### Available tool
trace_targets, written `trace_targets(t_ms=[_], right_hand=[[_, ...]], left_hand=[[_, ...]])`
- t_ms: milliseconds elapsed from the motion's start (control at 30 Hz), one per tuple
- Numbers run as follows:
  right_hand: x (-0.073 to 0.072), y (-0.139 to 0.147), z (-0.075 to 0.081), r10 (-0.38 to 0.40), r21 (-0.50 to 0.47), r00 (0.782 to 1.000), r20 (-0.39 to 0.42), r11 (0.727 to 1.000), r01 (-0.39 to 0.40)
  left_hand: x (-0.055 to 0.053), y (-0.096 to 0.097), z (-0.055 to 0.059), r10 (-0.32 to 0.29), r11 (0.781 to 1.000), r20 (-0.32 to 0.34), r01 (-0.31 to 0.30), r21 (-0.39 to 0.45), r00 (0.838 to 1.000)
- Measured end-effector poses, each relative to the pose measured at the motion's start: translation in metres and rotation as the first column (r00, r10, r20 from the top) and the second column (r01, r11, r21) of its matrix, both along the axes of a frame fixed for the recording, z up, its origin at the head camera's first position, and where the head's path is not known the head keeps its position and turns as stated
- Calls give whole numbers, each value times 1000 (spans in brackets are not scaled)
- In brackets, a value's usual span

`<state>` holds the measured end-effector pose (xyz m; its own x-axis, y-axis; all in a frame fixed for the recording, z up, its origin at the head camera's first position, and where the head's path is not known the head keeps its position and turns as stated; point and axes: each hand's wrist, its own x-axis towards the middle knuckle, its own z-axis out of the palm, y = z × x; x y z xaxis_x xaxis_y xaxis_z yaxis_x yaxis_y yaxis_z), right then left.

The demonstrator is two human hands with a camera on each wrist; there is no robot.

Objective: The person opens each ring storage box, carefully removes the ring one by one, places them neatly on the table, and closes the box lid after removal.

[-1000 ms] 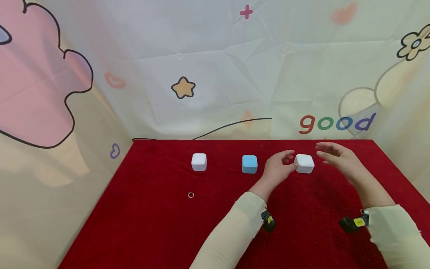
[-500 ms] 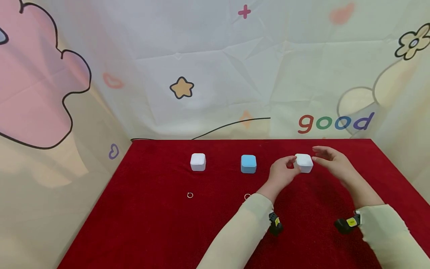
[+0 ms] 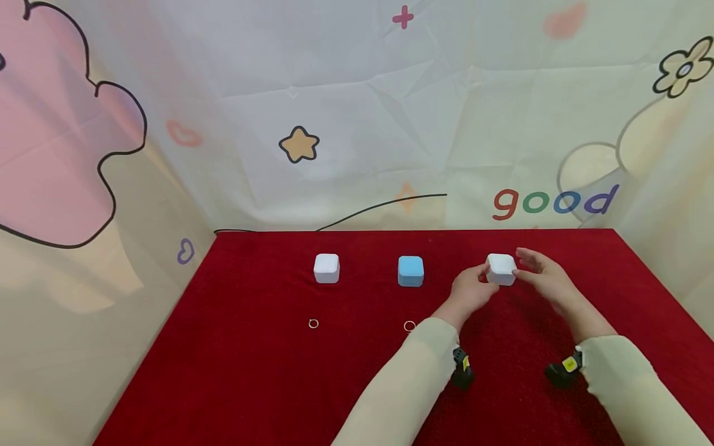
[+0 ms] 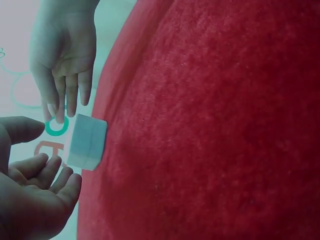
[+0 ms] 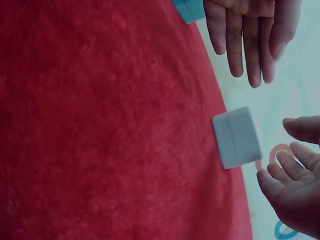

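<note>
Right of centre in the head view, a small white box (image 3: 501, 270) upright on a red cloth (image 3: 251, 384), between two bare hands. On its left side, the left hand (image 3: 470, 291), fingers loosely bent and thumb apart from them. On its right side, the right hand (image 3: 543, 277), thumb close to the box edge, fingers reaching past it. Grip of both hands: slack, not clenched, fingers placed about the box. Contact with its sides: cannot tell; meeting its edges in the head view, apart from it in both wrist views.

Left of centre in the left wrist view, the same box with a thin seam across its side; right of centre in the right wrist view.

Near the middle of the head view, a blue box (image 3: 410, 271); farther left, roughly in line, a second white box (image 3: 326, 268). Below that one, a small ring (image 3: 313, 327); below the blue box, another ring (image 3: 405, 326), at the edge of the pale left sleeve (image 3: 398, 387). Across the upper frame, a pale backdrop (image 3: 357, 105) with an orange star (image 3: 299, 145) left of centre.
</note>
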<state>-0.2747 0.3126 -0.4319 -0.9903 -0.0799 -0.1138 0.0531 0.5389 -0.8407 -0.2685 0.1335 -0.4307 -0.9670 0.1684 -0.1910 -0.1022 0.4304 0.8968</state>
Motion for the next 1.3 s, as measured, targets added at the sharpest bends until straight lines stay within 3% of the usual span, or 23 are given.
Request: trace_targets(t_ms=[267,500,800,933,1300], right_hand=[[-7,6,-13,47,-31,998,37,998,-46],[-12,8,-18,84,-51,995,61,995,-81],[-22,11,-22,149,-138,986,79,981,-138],[-23,11,-23,154,-129,984,93,982,-141],[-23,13,-31,119,-95,991,66,989,-113]], left_hand=[[3,3,-9,-36,999,71,33,36,997],[2,4,-19,-37,999,88,36,21,995],[1,6,-18,-90,995,109,95,-43,990],[0,8,-18,-110,989,119,120,-82,987],[-6,11,-26,-127,991,154,132,-26,980]])
